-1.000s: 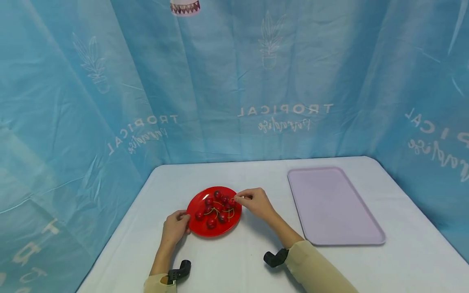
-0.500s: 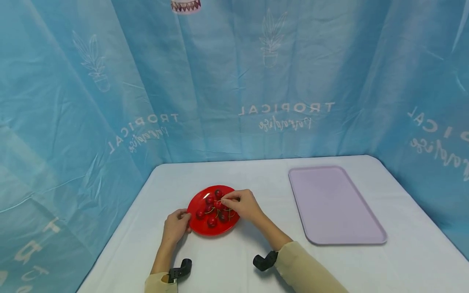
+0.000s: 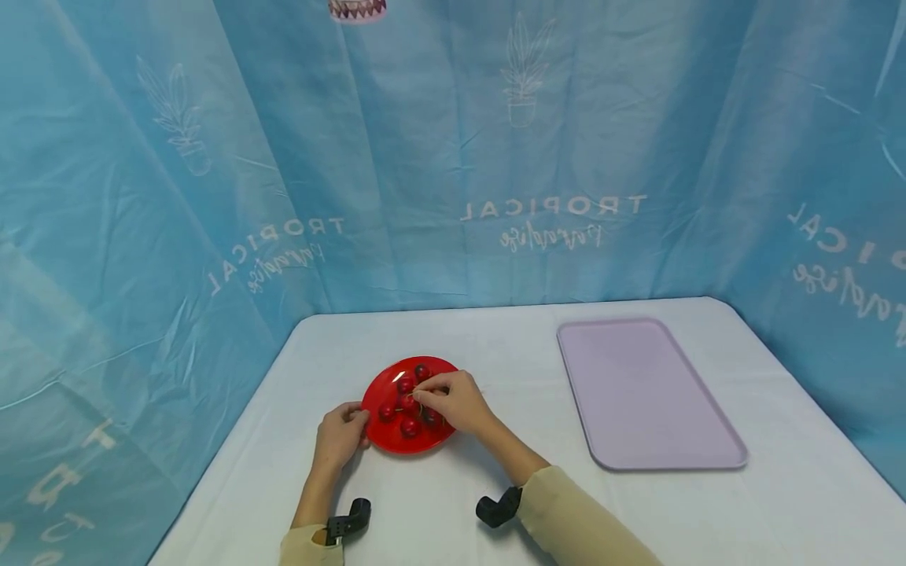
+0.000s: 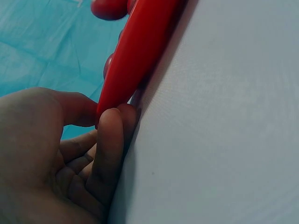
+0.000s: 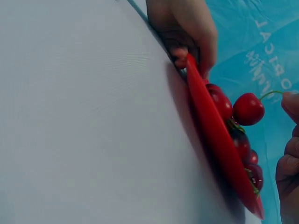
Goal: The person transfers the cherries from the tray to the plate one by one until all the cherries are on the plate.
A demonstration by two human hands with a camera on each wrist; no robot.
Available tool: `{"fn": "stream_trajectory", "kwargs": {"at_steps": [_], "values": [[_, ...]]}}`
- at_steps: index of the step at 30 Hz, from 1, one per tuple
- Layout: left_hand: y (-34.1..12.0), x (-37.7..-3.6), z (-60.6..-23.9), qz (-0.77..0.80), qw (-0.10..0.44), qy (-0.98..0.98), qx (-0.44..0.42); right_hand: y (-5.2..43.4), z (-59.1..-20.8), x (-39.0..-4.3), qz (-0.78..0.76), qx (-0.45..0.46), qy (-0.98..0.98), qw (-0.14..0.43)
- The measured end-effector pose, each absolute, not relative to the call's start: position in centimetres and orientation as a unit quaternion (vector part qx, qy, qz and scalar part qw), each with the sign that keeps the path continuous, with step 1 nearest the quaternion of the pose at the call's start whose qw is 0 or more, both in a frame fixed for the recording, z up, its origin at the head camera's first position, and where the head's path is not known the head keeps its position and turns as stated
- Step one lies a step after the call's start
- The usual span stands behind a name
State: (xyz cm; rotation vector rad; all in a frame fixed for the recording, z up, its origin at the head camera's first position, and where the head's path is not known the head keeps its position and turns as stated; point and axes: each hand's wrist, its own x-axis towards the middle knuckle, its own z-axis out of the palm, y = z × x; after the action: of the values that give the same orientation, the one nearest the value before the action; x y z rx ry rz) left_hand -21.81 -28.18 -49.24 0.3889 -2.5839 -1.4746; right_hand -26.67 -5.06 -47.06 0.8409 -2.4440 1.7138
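A person sits at a white table [image 3: 495,346] ringed by a blue printed curtain [image 3: 212,196]. Near the left of the table lies a round red plate [image 3: 382,393] holding a small heap of dark red cherries [image 3: 409,427] with thin green stems. The left hand [image 3: 338,436] grips the plate's near-left rim, thumb on top and fingers curled beneath. The right hand [image 3: 456,402] reaches over the plate, its thumb and forefinger pinched together on the stem of one cherry [image 5: 248,108], which the right wrist view shows hanging just above the others. The cherries look light, smooth and slippery, soft enough to bruise if squeezed; the stem seems the best hold, though it could snap off under a sharp tug. The plate appears stiff, light and likely to slide on the cloth unless held. A pale lilac tray [image 3: 637,393] lies well apart on the right.
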Motion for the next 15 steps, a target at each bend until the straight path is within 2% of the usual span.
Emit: {"fn": "stream_trajectory", "kwargs": {"at_steps": [15], "values": [[-28.25,-21.90,-49.18,-0.496,0.066,-0.856,0.130,-4.94,-47.88,-26.30,0.511,0.253,-0.822,0.013]]}}
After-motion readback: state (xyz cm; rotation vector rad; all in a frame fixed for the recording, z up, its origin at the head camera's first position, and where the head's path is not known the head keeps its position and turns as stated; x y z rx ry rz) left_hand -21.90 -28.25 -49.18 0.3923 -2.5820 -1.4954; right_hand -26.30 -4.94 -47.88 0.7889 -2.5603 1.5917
